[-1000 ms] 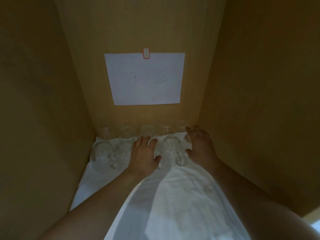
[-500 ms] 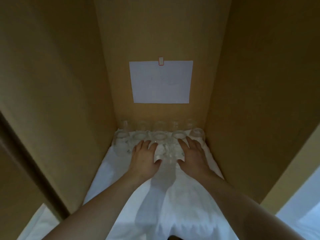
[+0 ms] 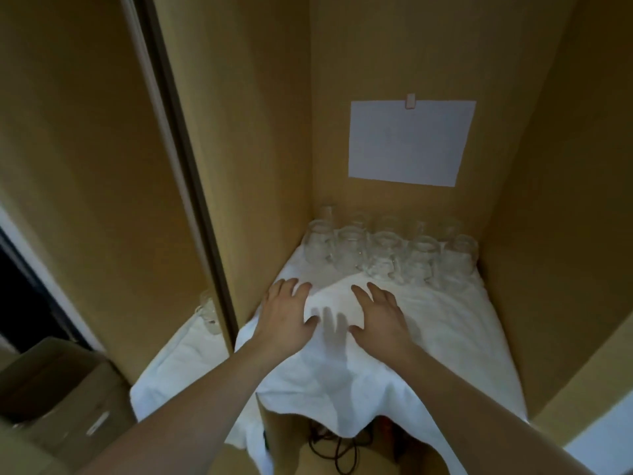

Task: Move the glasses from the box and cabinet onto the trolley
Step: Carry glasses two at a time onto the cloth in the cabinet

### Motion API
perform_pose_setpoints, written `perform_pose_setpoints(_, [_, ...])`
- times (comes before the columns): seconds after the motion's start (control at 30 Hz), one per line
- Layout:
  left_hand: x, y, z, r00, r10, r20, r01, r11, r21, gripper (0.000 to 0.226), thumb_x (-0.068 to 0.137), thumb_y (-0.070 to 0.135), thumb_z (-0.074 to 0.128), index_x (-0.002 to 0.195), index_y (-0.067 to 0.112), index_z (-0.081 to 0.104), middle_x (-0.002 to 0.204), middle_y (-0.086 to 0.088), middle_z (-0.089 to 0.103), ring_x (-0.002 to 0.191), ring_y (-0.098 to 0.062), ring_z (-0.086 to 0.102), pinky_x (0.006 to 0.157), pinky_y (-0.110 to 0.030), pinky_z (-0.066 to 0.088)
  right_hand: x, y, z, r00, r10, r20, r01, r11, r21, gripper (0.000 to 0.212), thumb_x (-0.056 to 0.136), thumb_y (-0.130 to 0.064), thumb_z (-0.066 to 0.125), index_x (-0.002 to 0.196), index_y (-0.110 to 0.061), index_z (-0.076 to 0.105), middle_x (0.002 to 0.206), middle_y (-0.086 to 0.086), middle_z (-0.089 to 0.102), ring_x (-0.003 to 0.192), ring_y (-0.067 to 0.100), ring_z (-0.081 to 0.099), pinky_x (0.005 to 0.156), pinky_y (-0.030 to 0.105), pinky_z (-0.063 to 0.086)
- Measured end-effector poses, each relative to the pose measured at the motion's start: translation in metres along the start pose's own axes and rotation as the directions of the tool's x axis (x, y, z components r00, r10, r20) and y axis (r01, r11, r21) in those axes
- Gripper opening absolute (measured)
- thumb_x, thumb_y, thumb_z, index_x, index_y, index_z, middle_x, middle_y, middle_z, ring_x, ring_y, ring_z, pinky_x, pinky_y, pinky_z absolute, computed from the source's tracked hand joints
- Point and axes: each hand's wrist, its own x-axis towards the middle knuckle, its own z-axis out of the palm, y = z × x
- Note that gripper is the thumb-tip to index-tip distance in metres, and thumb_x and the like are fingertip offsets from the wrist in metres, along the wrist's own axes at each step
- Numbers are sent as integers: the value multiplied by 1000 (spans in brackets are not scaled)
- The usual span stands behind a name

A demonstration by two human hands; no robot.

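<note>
— Well, where are the glasses right now?

— At the back of the cabinet shelf, in a tight cluster against the rear wall, standing on the white cloth. A few more show in the next compartment to the left. The trolley isn't in view.

— And the hands?

— Both are empty. The left hand and right hand lie palm-down with fingers spread and fairly straight, over the cloth in front of the cluster, well short of any glass.

— How would you expect the glasses to handle?

— They're clear, thin-walled and rigid, so I'd judge them light but breakable and rather slick. Some seem to have handles, though the blur makes that hard to confirm. They stand nearly touching, so lifting one carelessly could knock its neighbour.

— Where would you take hold?

— Around the body of a front glass, thumb opposite fingers, or by a handle if there is one. The cloth is soft and rumpled, so I'd lift straight up rather than drag.
</note>
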Motion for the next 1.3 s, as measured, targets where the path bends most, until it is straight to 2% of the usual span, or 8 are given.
perform_pose_setpoints(0.13, [-26, -28, -13, 999, -49, -4, 49, 999, 0, 65, 93, 49, 61, 149, 24, 40, 155, -7, 38, 142, -29, 34, 115, -43, 33, -8, -37, 12, 999, -36, 11, 36, 999, 17, 82, 93, -43, 63, 160, -29, 18, 167, 6, 19, 149, 30, 22, 118, 38, 28])
perform_pose_setpoints(0.3, [-46, -73, -38, 998, -45, -37, 47, 998, 32, 60, 89, 50, 64, 140, 24, 47, 141, -2, 48, 132, -28, 41, 108, -41, 38, -11, -89, 26, 997, -71, -13, 72, 996, 55, 79, 94, -43, 62, 160, -27, 21, 165, 8, 23, 146, 31, 27, 117, 39, 31])
perform_pose_setpoints(0.5, [-85, -147, -69, 997, -82, -4, 82, 996, 22, 62, 90, 44, 65, 146, 24, 45, 150, -5, 44, 141, -29, 33, 115, -45, 33, -25, -173, 58, 996, -82, 33, 79, 992, 96, 80, 94, -43, 62, 160, -29, 20, 165, 5, 22, 146, 29, 26, 117, 37, 31])
perform_pose_setpoints(0.77, [-139, -248, -96, 989, -146, 38, 145, 989, 25, 66, 94, 49, 62, 150, 26, 37, 154, -2, 39, 143, -26, 31, 113, -45, 37, -42, -281, 97, 995, -83, 56, 77, 992, 98, 79, 91, -39, 68, 157, -28, 26, 160, 5, 30, 143, 29, 31, 115, 38, 36])
perform_pose_setpoints(0.9, [-155, -295, -107, 988, -150, 47, 148, 988, 35, 65, 93, 51, 61, 149, 27, 38, 154, -1, 39, 143, -26, 30, 114, -44, 36, -45, -323, 115, 995, -68, 68, 59, 991, 124, 81, 92, -42, 66, 159, -27, 23, 162, 4, 28, 146, 29, 29, 118, 37, 32])
perform_pose_setpoints(1.1, [-168, -343, -112, 981, -186, 62, 187, 982, -4, 64, 93, 51, 62, 147, 26, 40, 152, 0, 42, 140, -25, 35, 112, -41, 37, -54, -366, 143, 991, -46, 126, 30, 991, 128, 81, 93, -43, 65, 159, -29, 20, 165, 6, 23, 149, 30, 24, 121, 40, 29])
perform_pose_setpoints(1.3, [-172, -367, -87, 965, -233, 123, 243, 967, -72, 68, 93, 53, 61, 150, 25, 36, 154, -2, 41, 140, -26, 35, 115, -44, 35, -47, -376, 168, 973, -29, 229, 15, 998, 66, 82, 94, -46, 63, 160, -30, 18, 165, 4, 23, 149, 30, 25, 118, 39, 30])
